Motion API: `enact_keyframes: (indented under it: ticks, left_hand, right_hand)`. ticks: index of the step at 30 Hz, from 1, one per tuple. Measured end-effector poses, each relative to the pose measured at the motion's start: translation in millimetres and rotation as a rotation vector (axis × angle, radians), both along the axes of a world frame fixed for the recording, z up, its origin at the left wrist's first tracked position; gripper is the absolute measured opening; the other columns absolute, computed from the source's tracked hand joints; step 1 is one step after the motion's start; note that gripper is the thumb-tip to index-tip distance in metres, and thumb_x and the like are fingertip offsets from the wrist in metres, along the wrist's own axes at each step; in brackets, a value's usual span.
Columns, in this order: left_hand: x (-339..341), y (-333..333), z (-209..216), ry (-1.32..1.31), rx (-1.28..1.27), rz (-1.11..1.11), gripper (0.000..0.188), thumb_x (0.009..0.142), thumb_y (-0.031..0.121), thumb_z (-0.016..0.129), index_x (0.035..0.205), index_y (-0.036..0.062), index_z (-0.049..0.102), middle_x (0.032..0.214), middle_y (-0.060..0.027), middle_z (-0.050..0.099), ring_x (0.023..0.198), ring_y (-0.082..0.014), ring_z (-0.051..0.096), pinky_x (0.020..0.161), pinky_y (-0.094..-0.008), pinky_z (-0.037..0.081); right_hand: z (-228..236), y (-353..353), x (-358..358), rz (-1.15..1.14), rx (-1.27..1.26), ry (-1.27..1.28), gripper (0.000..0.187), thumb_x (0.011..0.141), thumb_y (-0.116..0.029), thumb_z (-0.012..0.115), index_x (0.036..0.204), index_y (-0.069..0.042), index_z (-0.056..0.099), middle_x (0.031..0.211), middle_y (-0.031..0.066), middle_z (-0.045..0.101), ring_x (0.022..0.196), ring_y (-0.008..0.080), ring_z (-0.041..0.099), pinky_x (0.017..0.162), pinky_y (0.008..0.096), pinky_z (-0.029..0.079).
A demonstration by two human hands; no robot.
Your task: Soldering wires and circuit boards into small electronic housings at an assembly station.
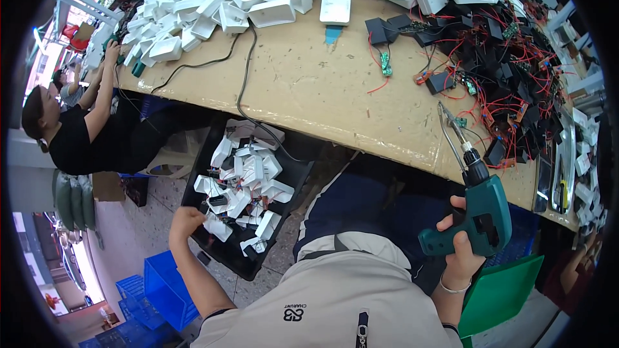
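My right hand (461,245) is wrapped round the grip of a green and black power screwdriver (487,212), its tip pointing up over the table edge. Two thin metal prongs (449,132) show by its chuck; whether both belong to it I cannot tell. To the left, my left hand (187,222) is closed at the rim of a black tray (242,267). Whatever its fingers hold, if anything, is hidden. Right beside it lies a white plastic housing (218,227), among several others with wires and small black parts in the tray.
White housings (271,13) are heaped along the table's (309,77) far side. Black boxes with red wires and green boards (503,84) pile up at right. A black cable (244,77) hangs over the edge. Blue crates (167,290), a green bin (503,293) and a co-worker (77,129) are nearby.
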State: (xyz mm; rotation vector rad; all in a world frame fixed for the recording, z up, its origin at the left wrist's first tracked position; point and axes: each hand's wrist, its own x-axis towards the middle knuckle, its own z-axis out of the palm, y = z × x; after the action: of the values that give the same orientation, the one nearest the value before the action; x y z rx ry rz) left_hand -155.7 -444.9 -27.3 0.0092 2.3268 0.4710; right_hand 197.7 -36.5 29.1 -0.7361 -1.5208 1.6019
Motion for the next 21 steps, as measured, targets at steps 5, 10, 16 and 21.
enact_keyframes:
  ticks: [5,10,16,21]
  left_hand:
    - [-19,170,57,0.648,0.534,-0.461,0.021,0.082,0.011,0.060,0.097,-0.0034,0.062,0.086,-0.0114,0.064,0.078,-0.0177,0.059,0.071,-0.0291,0.045]
    - [-39,372,68,0.679,0.903,-0.450,0.030,0.088,0.020,0.053,0.104,-0.0045,0.059,0.093,-0.0193,0.063,0.087,-0.0270,0.062,0.076,-0.0330,0.047]
    - [-79,471,28,0.888,0.459,-0.484,0.029,0.086,0.024,0.049,0.100,0.0003,0.057,0.097,-0.0216,0.061,0.096,-0.0397,0.055,0.081,-0.0443,0.043]
    - [-55,437,42,0.986,0.784,-0.597,0.020,0.084,0.015,0.052,0.099,0.0025,0.059,0.094,-0.0169,0.060,0.087,-0.0348,0.058,0.075,-0.0417,0.045]
  right_hand:
    - [-5,5,3,-0.044,0.013,-0.007,0.064,0.079,-0.026,0.068,0.126,0.006,0.039,0.111,0.0237,0.055,0.074,0.0173,0.061,0.060,0.0250,0.051]
    - [-2,5,5,-0.128,0.031,0.001,0.062,0.081,-0.025,0.067,0.126,0.006,0.039,0.111,0.0237,0.055,0.073,0.0170,0.061,0.060,0.0251,0.051]
    - [0,5,11,-0.200,0.040,-0.041,0.060,0.081,-0.025,0.066,0.125,0.008,0.039,0.110,0.0234,0.055,0.073,0.0168,0.060,0.061,0.0246,0.051]
    - [-2,12,14,-0.217,0.039,-0.048,0.060,0.081,-0.025,0.065,0.124,0.009,0.040,0.110,0.0235,0.055,0.073,0.0167,0.060,0.062,0.0248,0.050]
